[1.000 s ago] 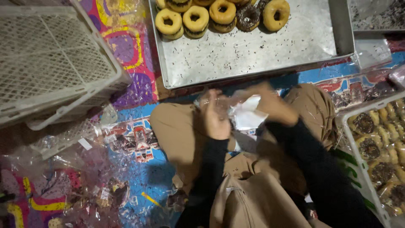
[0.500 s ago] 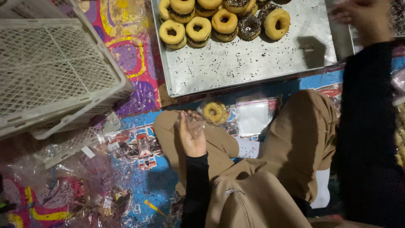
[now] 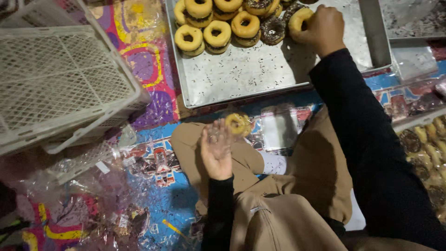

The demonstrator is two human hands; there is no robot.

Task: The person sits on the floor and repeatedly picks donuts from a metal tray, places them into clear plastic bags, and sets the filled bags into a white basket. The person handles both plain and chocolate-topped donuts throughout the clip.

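Both hands work around the metal tray point(image 3: 260, 79): the right hand point(image 3: 323, 28) reaches onto its far right part and closes its fingers around a yellow-glazed doughnut point(image 3: 297, 21), while the left hand point(image 3: 216, 148) rests palm up, fingers loose and holding nothing, on the knee just below the tray's near edge. A bagged doughnut point(image 3: 238, 124) lies just beyond the left fingertips, between that hand and the tray, with a flat clear bag point(image 3: 278, 128) beside it. Squeezing the held doughnut too hard could smear its glaze, and dragging it past its neighbours could knock toppings loose. On the tray's far side sit rows of yellow and chocolate doughnuts; its near part is bare but flecked with crumbs. Left of the tray stands a white plastic crate point(image 3: 65, 88); I cannot tell what it holds. Right of the tray, another tray point(image 3: 425, 148) carries small pastries
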